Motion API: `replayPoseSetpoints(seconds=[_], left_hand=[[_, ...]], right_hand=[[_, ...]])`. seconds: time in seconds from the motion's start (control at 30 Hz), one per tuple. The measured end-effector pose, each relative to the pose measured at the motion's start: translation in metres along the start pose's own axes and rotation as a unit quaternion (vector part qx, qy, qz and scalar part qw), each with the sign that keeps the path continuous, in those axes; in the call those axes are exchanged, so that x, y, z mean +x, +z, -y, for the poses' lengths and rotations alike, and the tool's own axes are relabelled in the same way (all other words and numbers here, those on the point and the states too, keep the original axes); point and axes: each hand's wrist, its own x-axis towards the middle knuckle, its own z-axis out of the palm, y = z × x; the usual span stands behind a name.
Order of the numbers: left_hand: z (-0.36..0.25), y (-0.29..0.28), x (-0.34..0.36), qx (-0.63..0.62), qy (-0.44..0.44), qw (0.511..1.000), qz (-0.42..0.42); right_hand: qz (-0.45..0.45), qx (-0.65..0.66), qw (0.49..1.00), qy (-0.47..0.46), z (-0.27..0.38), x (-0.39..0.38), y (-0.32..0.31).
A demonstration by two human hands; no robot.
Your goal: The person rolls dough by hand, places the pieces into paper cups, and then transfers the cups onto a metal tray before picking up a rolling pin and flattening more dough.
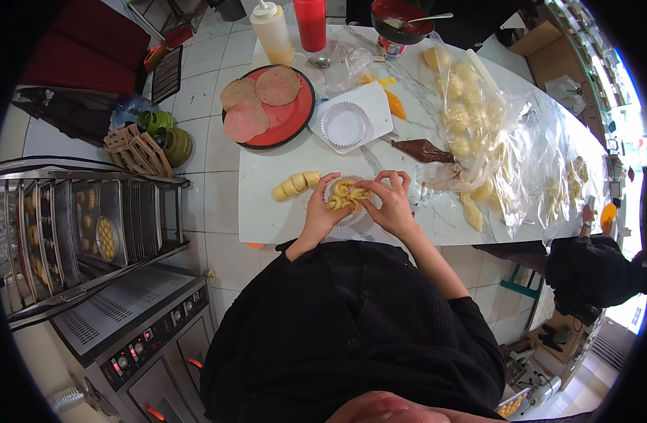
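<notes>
Have coiled dough (344,194) in a fluted paper cup (351,220), near side and to the right of the red plate (289,120). Left hand (320,213) half curled round the left edge, touching dough; can't tell if gripping or just steadying. Right hand (394,208) nearly closed, thumb and index pinching the dough's right side, other fingers loosely bent.

Risks: could tear or unroll the coils if pinched too hard. Could crumple or tip the thin cup by pressing on one side only. Could also nudge the segmented dough roll (295,186), just near side of the red plate, with a stray left knuckle.

Surface: pale marbled tabletop (267,225). Right of the red plate: white board (373,106) with a second paper cup (346,124), brown piping bag (423,149), then dough balls (461,106) under clear plastic. Beyond it: squeeze bottle (274,42).

Room: tiled floor (221,204), tray rack (150,211) and oven (147,285) left of the red plate; another person (595,275) well off to its right.
</notes>
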Motion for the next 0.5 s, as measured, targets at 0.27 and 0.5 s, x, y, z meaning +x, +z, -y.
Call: replayPoseSetpoints(seconds=[0.27,0.5], left_hand=[[0.025,0.001,0.004,-0.010,0.009,0.998,0.061],[0.013,0.013,-0.001,0.333,0.152,0.930,0.023]], right_hand=[[0.031,-0.046,0.998,0.000,0.001,-0.004,0.001],[0.115,-0.047,0.987,0.105,-0.017,-0.016,0.012]])
